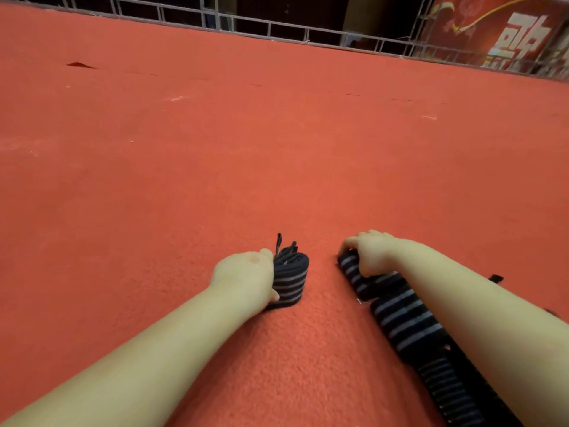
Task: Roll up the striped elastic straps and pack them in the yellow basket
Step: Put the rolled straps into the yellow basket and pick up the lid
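Observation:
A rolled black strap with grey stripes stands on the red carpet, and my left hand grips it from its left side. To its right, a second striped strap lies unrolled, running toward the bottom right corner. My right hand pinches the far end of that strap, fingers curled over it. A short black tab sticks up from the roll's far end. No yellow basket is in view.
Red carpet covers the floor all around. A metal railing runs along the far edge. A red banner with white characters hangs at the far right. A small black strap piece shows beyond my right forearm.

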The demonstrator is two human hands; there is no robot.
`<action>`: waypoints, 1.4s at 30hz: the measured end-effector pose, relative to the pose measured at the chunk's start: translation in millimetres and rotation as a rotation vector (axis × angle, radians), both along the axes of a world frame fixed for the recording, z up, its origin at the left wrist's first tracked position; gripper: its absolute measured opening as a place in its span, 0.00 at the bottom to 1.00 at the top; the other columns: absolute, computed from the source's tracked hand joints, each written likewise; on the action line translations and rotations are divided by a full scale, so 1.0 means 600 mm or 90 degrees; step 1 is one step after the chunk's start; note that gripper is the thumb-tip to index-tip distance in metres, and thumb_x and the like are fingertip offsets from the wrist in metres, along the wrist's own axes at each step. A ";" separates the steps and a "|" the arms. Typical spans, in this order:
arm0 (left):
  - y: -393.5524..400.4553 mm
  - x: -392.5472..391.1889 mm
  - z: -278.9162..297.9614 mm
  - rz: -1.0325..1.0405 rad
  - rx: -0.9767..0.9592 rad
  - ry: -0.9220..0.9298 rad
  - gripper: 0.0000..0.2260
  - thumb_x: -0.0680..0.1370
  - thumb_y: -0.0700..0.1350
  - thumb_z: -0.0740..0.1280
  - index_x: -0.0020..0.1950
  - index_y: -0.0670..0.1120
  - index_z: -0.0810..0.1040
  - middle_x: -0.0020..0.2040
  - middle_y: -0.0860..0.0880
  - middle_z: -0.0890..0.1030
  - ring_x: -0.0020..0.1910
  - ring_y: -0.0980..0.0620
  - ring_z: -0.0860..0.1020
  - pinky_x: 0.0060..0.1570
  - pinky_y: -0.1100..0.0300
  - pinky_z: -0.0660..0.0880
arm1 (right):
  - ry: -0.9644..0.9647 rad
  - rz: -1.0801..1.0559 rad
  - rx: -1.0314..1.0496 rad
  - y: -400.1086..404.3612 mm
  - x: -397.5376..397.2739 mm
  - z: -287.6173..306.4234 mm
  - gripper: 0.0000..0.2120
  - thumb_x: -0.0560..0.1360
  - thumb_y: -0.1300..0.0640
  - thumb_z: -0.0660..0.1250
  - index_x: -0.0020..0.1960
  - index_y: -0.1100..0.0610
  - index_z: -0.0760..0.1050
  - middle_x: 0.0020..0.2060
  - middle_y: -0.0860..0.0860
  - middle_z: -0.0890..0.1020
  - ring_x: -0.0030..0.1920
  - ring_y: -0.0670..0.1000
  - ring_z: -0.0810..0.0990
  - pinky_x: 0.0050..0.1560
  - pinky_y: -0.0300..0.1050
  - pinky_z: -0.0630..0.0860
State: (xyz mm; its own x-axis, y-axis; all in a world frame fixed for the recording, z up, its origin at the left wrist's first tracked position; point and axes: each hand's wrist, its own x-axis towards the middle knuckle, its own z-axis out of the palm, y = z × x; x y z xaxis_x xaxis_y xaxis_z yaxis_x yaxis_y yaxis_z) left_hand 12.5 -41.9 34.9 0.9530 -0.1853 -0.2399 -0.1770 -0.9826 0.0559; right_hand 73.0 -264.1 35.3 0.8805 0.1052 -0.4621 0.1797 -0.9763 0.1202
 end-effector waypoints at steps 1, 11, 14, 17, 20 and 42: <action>0.000 0.000 0.000 -0.001 0.002 -0.001 0.20 0.75 0.55 0.67 0.59 0.45 0.67 0.61 0.45 0.76 0.61 0.43 0.75 0.50 0.55 0.70 | -0.010 0.015 -0.028 0.001 0.001 -0.001 0.26 0.71 0.60 0.61 0.68 0.46 0.67 0.63 0.52 0.72 0.63 0.55 0.68 0.61 0.48 0.67; 0.003 -0.005 0.002 0.014 -0.026 -0.004 0.21 0.74 0.55 0.68 0.59 0.44 0.68 0.61 0.44 0.76 0.60 0.42 0.75 0.50 0.55 0.70 | -0.200 0.168 0.001 0.015 -0.049 -0.005 0.12 0.66 0.59 0.62 0.50 0.55 0.71 0.51 0.54 0.78 0.56 0.57 0.74 0.63 0.47 0.63; 0.001 -0.010 0.004 0.031 -0.033 -0.013 0.21 0.75 0.55 0.68 0.60 0.44 0.68 0.61 0.44 0.76 0.60 0.42 0.75 0.50 0.55 0.71 | -0.281 0.252 0.105 0.064 -0.087 -0.019 0.13 0.61 0.59 0.56 0.44 0.57 0.71 0.42 0.56 0.78 0.47 0.59 0.75 0.49 0.48 0.65; 0.016 -0.017 0.009 0.080 -0.055 -0.014 0.22 0.75 0.55 0.68 0.62 0.44 0.68 0.62 0.44 0.76 0.61 0.43 0.74 0.51 0.55 0.71 | -0.350 0.290 0.211 0.103 -0.130 -0.031 0.16 0.59 0.58 0.50 0.42 0.56 0.72 0.35 0.53 0.76 0.39 0.58 0.75 0.42 0.43 0.58; 0.052 -0.030 0.016 0.154 -0.074 0.023 0.23 0.74 0.56 0.69 0.63 0.44 0.70 0.64 0.44 0.75 0.62 0.43 0.74 0.53 0.54 0.71 | -0.386 0.298 0.290 0.134 -0.172 -0.031 0.17 0.58 0.57 0.50 0.44 0.55 0.70 0.35 0.51 0.74 0.40 0.55 0.71 0.42 0.43 0.58; 0.176 -0.198 0.008 0.184 -0.024 -0.044 0.20 0.75 0.53 0.68 0.61 0.43 0.68 0.61 0.44 0.76 0.60 0.42 0.75 0.49 0.55 0.70 | -0.147 0.359 0.029 0.284 -0.240 0.019 0.22 0.69 0.52 0.72 0.61 0.54 0.71 0.54 0.54 0.80 0.56 0.59 0.75 0.52 0.48 0.72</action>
